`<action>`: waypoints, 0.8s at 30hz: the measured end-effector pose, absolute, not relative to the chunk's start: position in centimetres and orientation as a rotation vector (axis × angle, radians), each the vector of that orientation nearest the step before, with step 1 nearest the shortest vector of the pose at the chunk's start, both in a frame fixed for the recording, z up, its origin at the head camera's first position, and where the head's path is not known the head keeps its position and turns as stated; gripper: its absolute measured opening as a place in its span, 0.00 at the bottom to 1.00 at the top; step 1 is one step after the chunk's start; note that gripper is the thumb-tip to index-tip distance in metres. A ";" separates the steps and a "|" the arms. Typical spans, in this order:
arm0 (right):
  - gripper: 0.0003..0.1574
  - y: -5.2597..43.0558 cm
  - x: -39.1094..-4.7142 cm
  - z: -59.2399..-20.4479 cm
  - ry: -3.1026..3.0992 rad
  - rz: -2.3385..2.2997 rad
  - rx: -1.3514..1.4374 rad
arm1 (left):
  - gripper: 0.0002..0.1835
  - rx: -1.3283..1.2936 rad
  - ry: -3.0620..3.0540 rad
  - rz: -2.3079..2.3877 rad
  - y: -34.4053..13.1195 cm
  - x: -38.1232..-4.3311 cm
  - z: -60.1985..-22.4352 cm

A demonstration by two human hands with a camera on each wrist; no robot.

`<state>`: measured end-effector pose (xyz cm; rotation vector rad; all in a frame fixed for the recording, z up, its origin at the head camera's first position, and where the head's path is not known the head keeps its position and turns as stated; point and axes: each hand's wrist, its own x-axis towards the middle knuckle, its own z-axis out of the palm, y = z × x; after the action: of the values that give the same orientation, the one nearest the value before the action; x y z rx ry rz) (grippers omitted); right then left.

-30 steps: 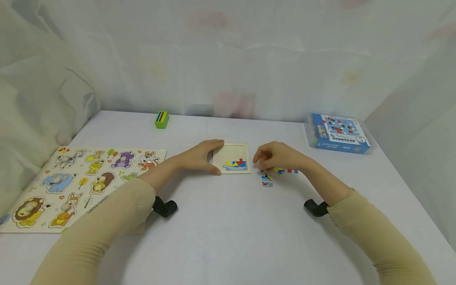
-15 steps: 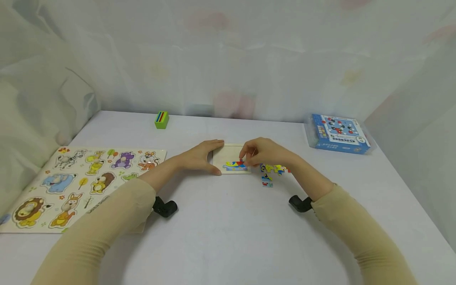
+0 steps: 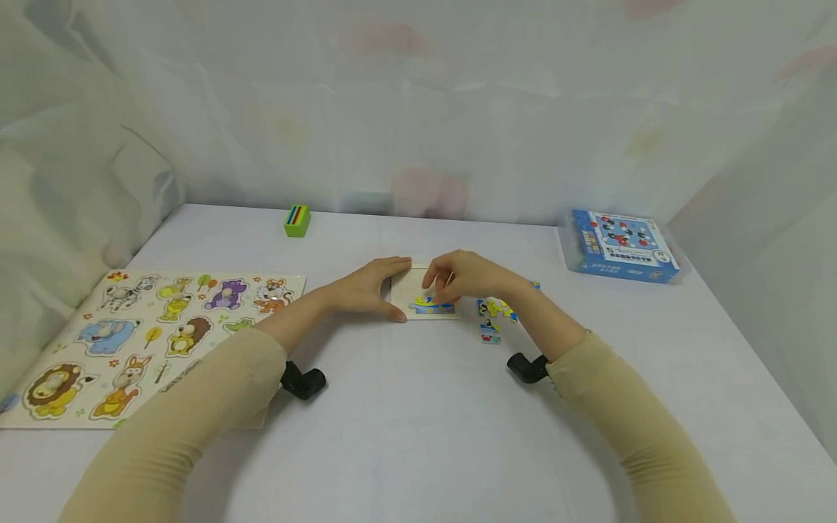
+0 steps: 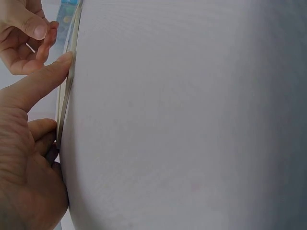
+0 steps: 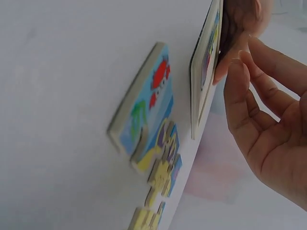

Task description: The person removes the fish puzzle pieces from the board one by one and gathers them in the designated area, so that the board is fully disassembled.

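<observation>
In the head view, my left hand point(image 3: 362, 288) holds the left side of a small square wooden puzzle tray point(image 3: 400, 296), thumb at its near edge and fingers at its far edge. The left wrist view shows the thumb point(image 4: 45, 79) against the tray's edge. Assembled puzzle pieces point(image 3: 431, 308), blue and yellow, lie along the tray's near side. My right hand point(image 3: 467, 277) hovers over the tray with bent fingers. Its fingertips point(image 5: 236, 69) are close together in the right wrist view; whether a small piece is between them is not visible.
Loose puzzle pieces lie right of the tray, among them a crab piece point(image 5: 153, 100) and yellow ones point(image 3: 497, 308). A large animal puzzle board point(image 3: 150, 330) lies at left. A green block point(image 3: 297, 221) stands at the back, a blue box point(image 3: 624, 245) at back right.
My right hand has moved left from beside the loose pieces to above the tray, now covering the red piece there. The left hand and tray have stayed in place.
</observation>
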<state>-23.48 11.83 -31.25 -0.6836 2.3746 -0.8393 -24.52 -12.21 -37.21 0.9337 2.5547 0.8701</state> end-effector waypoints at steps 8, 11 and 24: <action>0.16 11.3 -24.2 -32.3 2.341 -0.801 -0.685 | 0.56 0.929 2.543 0.866 -12.2 -24.4 -37.2; 0.17 11.1 -24.2 -32.4 2.346 -0.785 -0.679 | 0.56 0.924 2.542 0.868 -12.2 -24.4 -37.2; 0.21 10.8 -24.2 -32.9 2.370 -0.738 -0.672 | 0.56 0.921 2.543 0.870 -12.3 -24.4 -37.2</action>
<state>-24.23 10.84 -32.94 -0.6716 2.3704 -0.7383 -24.41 -12.26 -37.18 0.9206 2.5435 0.8696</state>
